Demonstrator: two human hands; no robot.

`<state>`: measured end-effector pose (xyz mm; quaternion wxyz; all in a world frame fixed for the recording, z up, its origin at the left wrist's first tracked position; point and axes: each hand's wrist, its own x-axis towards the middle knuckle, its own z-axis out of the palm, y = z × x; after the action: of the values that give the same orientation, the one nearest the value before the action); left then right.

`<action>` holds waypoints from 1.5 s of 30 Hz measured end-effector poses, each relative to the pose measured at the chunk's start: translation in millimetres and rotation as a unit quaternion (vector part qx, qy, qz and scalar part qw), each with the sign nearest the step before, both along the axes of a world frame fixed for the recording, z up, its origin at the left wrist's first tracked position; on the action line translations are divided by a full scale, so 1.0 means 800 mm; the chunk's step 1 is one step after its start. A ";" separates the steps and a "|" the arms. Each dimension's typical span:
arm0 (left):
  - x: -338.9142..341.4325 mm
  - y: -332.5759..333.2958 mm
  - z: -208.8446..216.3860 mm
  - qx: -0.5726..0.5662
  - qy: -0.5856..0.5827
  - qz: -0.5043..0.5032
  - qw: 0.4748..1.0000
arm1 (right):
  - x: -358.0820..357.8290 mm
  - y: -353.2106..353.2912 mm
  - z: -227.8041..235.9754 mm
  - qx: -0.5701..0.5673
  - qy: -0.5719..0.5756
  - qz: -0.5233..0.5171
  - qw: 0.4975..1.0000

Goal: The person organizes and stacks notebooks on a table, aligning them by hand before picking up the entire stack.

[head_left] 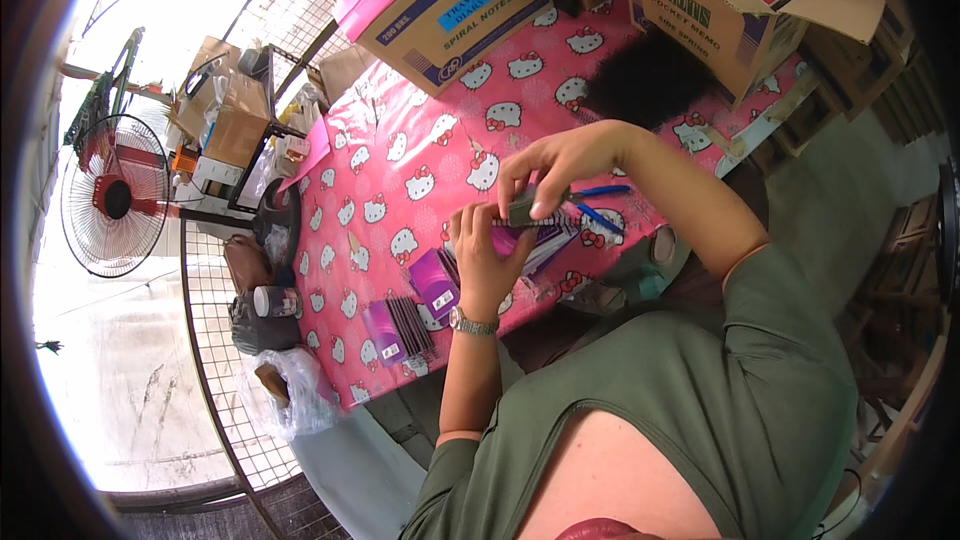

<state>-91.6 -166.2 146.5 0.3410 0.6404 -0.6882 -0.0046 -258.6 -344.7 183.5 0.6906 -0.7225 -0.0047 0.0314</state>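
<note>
My left hand [487, 258], with a metal watch on its wrist, grips a small purple notebook [515, 239] over the table's near side. My right hand [565, 165] reaches in from the right, its fingers closed on a dark grey block-shaped piece [523, 207] at the notebook's upper edge. Along that edge runs a row of small dark and light marks. Beside the right hand lies a blue-handled tool [602, 220], its head hidden. Next to the left hand are more purple notebooks [433, 282], and a fanned stack of dark-edged purple ones [396, 330] lies nearer the table edge.
A pink cartoon-print cloth [420, 183] covers the table. At the back stand a carton [450, 15] and an open carton [690, 15], with a heap of fine black strands [650, 80] before them. A fan [117, 197], bags and a jar [277, 302] are at left.
</note>
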 end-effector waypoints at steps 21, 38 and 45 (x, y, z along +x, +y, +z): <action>0.036 -0.004 -0.014 0.105 0.342 -0.030 0.933 | 0.034 -0.014 -0.012 -0.084 0.031 -0.042 0.995; 0.027 0.009 -0.041 -0.014 0.368 0.081 0.926 | -0.095 -0.021 -0.172 -0.637 0.075 -0.567 0.517; 0.019 0.003 -0.039 -0.062 0.330 0.084 0.938 | -0.087 0.101 -0.245 -0.478 0.147 -0.431 0.751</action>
<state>-76.7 -163.5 115.6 0.5869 0.6359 -0.4799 -0.1442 -328.2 -264.2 -12.6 0.1875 -0.8701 0.4246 -0.1655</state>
